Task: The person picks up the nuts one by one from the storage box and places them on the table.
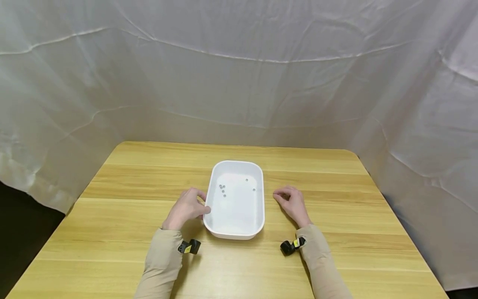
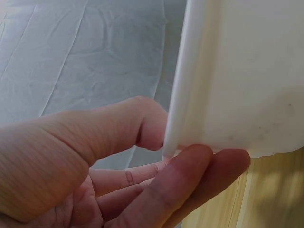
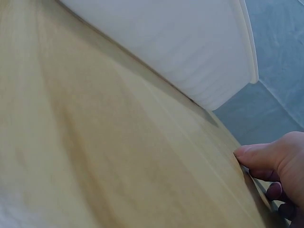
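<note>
A white rectangular plastic basin [image 1: 237, 218] with rounded corners sits on the wooden table. Several tiny, pale round pieces [image 1: 223, 191] lie on its floor, most at the left and a couple at the right; their kind is too small to tell. My left hand [image 1: 188, 207] holds the basin's left rim, thumb at the edge and fingertips [image 2: 190, 161] against the outer wall. To the right of the basin, apart from it, my right hand [image 1: 292, 202] rests at the table with fingers loosely bent and thumb near the forefinger. Nothing shows in it.
The wood-grain table [image 1: 112, 232] reaches well out on both sides of the basin. A pale cloth curtain [image 1: 239, 91] hangs behind and along the sides. Each wrist carries a small black camera, one [image 1: 189, 246] at the left and another [image 1: 292, 246] at the right.
</note>
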{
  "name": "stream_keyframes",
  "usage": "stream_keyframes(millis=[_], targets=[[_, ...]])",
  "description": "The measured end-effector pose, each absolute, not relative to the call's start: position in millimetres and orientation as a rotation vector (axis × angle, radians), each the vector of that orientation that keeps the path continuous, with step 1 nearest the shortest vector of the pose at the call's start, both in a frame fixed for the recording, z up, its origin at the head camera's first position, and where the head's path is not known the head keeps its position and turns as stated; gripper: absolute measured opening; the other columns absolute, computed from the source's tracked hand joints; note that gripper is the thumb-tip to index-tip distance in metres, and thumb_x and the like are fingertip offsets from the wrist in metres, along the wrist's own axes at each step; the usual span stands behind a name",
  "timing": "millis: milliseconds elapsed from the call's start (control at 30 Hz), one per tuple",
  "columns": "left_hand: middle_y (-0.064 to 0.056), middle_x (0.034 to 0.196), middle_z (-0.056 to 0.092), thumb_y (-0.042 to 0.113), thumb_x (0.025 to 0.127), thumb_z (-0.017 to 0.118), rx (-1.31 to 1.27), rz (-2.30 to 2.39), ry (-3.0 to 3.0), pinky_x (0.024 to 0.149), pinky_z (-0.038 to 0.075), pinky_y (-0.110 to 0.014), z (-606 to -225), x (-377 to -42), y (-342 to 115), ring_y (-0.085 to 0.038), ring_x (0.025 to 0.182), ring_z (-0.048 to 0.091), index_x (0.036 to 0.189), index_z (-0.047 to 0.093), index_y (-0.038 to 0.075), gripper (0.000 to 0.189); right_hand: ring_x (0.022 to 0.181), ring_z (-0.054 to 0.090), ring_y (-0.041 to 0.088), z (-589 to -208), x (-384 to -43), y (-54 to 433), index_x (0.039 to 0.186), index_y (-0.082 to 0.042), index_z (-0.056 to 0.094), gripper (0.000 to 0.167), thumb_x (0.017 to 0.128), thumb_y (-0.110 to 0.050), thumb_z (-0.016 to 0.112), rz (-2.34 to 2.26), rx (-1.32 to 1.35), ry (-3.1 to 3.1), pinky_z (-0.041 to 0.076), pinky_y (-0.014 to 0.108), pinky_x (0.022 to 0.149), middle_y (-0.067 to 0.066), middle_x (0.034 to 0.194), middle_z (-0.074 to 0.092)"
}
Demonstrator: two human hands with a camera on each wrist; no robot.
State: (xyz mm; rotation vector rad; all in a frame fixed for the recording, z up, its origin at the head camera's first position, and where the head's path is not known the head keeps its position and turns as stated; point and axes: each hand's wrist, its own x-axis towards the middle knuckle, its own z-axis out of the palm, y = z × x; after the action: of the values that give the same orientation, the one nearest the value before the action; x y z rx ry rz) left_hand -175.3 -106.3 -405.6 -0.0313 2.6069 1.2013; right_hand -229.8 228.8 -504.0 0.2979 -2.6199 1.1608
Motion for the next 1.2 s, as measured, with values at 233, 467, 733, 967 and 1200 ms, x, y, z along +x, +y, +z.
stream_keyframes(millis=[233, 467, 733, 967, 1200], targets=[[-0.014, 0.079, 0.074, 0.0, 0.078, 0.069, -0.031, 1.201, 2.608, 0.055, 0.055, -0.025, -404.9, -174.5, -106.1, -0.02, 0.061, 0.07, 0.103, 0.07, -0.007, 0.026, 0.08, 0.063, 0.017, -503.9, -229.3, 228.6, 0.095, -0.006, 0.08, 0.009, 0.086, -0.009, 0.077, 1.157, 0.284, -2.627, 0.05, 0.021, 0.071, 0.01, 0.09, 0.075], [-0.014, 0.079, 0.074, 0.0, 0.079, 0.069, -0.031, 1.198, 2.608, 0.055, 0.055, -0.024, -404.1, -173.9, -106.0, -0.018, 0.059, 0.069, 0.104, 0.07, -0.007, 0.026, 0.08, 0.063, 0.018, -503.1, -228.3, 228.4, 0.094, -0.005, 0.079, 0.009, 0.087, -0.009, 0.076, 1.164, 0.287, -2.615, 0.05, 0.022, 0.071, 0.011, 0.09, 0.075], [-0.013, 0.078, 0.074, 0.0, 0.078, 0.069, -0.03, 1.192, 2.61, 0.056, 0.054, -0.025, -405.3, -174.3, -106.3, -0.018, 0.059, 0.068, 0.104, 0.07, -0.006, 0.027, 0.083, 0.066, 0.022, -503.8, -228.0, 228.3, 0.095, -0.006, 0.08, 0.01, 0.086, -0.009, 0.077, 1.155, 0.298, -2.604, 0.053, 0.025, 0.074, 0.01, 0.09, 0.075], [-0.013, 0.079, 0.074, 0.001, 0.078, 0.07, -0.035, 1.182, 2.613, 0.056, 0.052, -0.024, -405.8, -173.9, -106.7, -0.018, 0.061, 0.068, 0.105, 0.07, -0.006, 0.027, 0.082, 0.065, 0.02, -505.5, -229.1, 228.7, 0.095, -0.007, 0.08, 0.01, 0.086, -0.009, 0.077, 1.166, 0.289, -2.602, 0.051, 0.023, 0.073, 0.009, 0.09, 0.075], [-0.014, 0.079, 0.074, 0.0, 0.079, 0.07, -0.042, 1.18, 2.614, 0.055, 0.053, -0.024, -405.4, -173.2, -106.5, -0.02, 0.062, 0.069, 0.106, 0.069, -0.006, 0.028, 0.084, 0.066, 0.021, -505.5, -229.0, 228.4, 0.095, -0.007, 0.08, 0.01, 0.086, -0.009, 0.077, 1.173, 0.286, -2.605, 0.052, 0.024, 0.074, 0.01, 0.092, 0.076]])
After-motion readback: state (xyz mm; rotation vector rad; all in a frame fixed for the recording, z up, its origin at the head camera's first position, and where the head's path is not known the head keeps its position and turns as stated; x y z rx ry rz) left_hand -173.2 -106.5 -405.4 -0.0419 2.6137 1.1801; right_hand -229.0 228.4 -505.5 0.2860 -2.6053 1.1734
